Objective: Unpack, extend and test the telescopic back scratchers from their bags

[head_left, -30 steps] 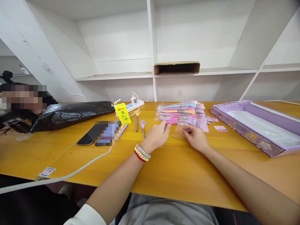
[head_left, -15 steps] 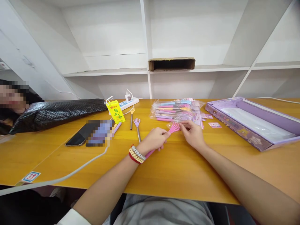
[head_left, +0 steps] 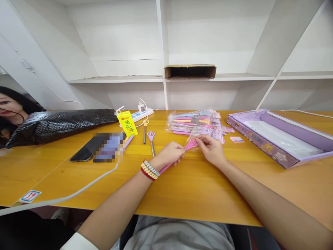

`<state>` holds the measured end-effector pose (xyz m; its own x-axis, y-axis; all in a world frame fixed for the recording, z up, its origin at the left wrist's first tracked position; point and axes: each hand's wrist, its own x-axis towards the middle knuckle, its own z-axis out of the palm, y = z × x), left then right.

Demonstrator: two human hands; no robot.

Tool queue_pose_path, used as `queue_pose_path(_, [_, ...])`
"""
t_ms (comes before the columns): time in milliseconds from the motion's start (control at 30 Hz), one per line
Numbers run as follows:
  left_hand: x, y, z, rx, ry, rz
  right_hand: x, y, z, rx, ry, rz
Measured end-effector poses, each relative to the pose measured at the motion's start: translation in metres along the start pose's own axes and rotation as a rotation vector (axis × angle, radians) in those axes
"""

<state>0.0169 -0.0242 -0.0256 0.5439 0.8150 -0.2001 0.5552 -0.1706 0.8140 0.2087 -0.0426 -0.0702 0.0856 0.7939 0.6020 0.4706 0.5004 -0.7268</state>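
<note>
Gripping a pink claw-headed scratcher [head_left: 191, 143], left fingers [head_left: 179, 150] curl closed (right fingers [head_left: 205, 139] pinch a clear bag [head_left: 194, 133])

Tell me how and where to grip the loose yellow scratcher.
I'd pinch the yellow scratcher by its metal handle, coming from the near side: the slim handle points towards you, while the splayed prongs face away. Leave room for the purple scratcher just to its right.

Apparently packing workroom: long wooden table [head_left: 208, 194], number sticker [head_left: 30, 196], white shelving [head_left: 125, 41], pile of bagged goods [head_left: 195, 121].
</note>
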Motion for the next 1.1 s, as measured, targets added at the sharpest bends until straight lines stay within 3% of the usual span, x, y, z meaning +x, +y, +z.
queue_pose_path(333, [-0.002, 0.001, -0.003, -0.101, 0.103, 0.048, 0.003, -0.002, -0.005, -0.016, 0.068, 0.073])
queue_pose_path(533, [-0.004, 0.000, -0.008, -0.101, 0.051, 0.042, 0.005, 0.002, -0.007, -0.059, 0.150, 0.111])
queue_pose_path(667, [-0.007, 0.004, -0.009, -0.267, 0.002, -0.002, 0.007, 0.005, -0.009, -0.084, 0.190, 0.129])
queue_pose_path(867, [-0.005, 0.002, -0.008, -0.300, 0.008, 0.028, 0.007, 0.005, -0.011, -0.140, 0.171, 0.118])
queue_pose_path(1100, [-0.006, 0.005, -0.014, -0.658, -0.074, -0.068, 0.005, 0.006, -0.011, -0.215, 0.092, 0.058])
